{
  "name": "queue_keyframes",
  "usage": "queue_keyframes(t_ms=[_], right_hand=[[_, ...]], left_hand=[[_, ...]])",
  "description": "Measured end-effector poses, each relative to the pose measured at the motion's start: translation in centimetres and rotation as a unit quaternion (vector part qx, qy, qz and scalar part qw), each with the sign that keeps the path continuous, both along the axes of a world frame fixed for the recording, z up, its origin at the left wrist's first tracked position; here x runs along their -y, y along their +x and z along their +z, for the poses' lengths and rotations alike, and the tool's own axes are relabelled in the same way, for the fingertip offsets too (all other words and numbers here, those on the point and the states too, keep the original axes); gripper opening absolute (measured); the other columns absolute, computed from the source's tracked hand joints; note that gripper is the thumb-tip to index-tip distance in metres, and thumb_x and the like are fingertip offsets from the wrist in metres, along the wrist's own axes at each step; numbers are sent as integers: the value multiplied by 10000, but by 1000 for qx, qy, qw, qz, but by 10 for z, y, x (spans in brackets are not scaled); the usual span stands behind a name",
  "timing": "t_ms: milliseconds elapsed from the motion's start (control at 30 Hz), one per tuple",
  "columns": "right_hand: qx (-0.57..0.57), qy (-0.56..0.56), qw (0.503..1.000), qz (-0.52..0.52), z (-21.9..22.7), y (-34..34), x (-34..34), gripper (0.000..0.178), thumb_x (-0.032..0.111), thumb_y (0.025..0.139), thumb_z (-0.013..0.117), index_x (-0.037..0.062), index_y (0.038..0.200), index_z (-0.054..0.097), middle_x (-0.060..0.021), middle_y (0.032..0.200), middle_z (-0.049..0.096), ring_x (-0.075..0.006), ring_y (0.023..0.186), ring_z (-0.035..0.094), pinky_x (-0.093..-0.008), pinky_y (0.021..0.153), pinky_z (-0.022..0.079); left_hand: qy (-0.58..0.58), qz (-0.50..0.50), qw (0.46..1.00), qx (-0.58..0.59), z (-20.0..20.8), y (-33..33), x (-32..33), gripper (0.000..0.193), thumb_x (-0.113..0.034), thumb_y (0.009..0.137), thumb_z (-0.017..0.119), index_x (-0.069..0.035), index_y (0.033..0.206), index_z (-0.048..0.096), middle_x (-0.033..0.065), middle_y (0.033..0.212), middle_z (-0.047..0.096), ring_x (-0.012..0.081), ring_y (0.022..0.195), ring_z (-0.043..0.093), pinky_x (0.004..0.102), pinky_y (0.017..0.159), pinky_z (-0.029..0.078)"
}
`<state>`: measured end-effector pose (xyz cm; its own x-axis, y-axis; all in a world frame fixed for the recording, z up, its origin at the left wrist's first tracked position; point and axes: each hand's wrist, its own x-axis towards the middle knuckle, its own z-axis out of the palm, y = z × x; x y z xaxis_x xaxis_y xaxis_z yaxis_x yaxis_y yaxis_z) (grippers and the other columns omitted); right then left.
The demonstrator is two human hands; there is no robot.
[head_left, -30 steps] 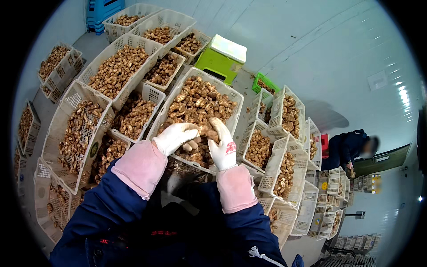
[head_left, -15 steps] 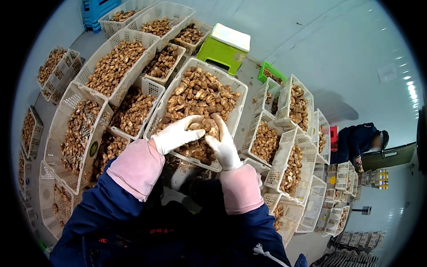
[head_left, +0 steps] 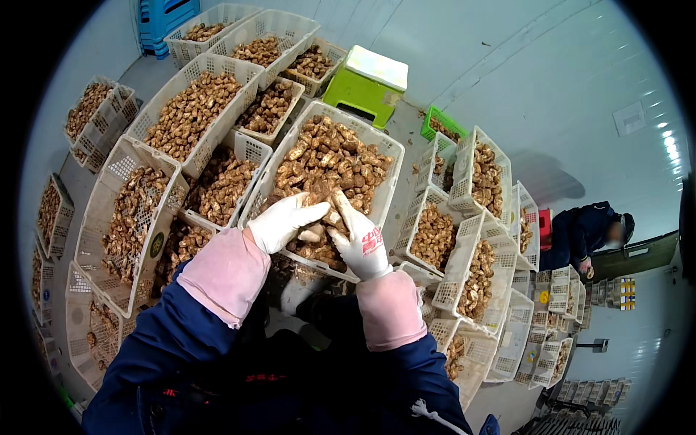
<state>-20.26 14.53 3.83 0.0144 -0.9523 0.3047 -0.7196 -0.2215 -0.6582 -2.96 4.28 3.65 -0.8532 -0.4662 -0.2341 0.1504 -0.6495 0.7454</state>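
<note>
A white perforated crate [head_left: 395,161] heaped with brown, pale-stemmed mushrooms [head_left: 330,156] stands before me. Over its near end, both my white-gloved hands come together around a few mushrooms. My left hand [head_left: 284,222] is closed on a mushroom with a pale stem [head_left: 312,233], the thumb pointing right and the other fingers partly hidden. From the right, my right hand [head_left: 360,243] pinches a mushroom [head_left: 334,219] between its long forefinger and thumb; red print shows on the back of this glove. Exactly where one mushroom ends and another begins between the hands is hard to tell.
More mushroom-filled crates crowd the left, such as a long crate [head_left: 148,123], and the right, with a stacked crate [head_left: 475,217]. Beyond my crate stands a green stool [head_left: 362,90] with a white top. At far right a person [head_left: 583,235] bends over crates.
My right hand has turned so the back of its glove shows. The large round mushroom cap between my hands no longer faces up; pale stems show there now. The view has shifted slightly.
</note>
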Motion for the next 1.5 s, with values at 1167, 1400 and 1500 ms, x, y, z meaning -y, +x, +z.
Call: queue_keyframes(t_ms=[1167,1400,1500], right_hand=[[456,94,883,-52,-10,15,8,526,160,985,563,-43,1429,370,-162,1298,567,-199,1249,512,-311,1022,435],[512,65,838,-175,-22,-1,11,556,249,991,569,-53,1415,375,-161,1388,498,-226,1214,518,-330,986,477],[557,85,812,-151,-16,-1,7,573,243,1000,546,-49,1445,333,-172,1433,450,-226,1226,516,-325,904,544]], left_hand=[[-17,77,997,-23,-19,-2,-6,368,-225,1000,571,-40,1314,517,4,1053,627,80,880,581,221,709,482],[2,28,999,-33,-1,-3,-13,429,-203,962,630,-14,1289,427,89,1073,581,133,892,595,232,693,482],[-27,49,998,-6,-6,0,-11,427,-218,964,630,13,1275,452,159,1171,603,219,1010,635,278,808,534]])
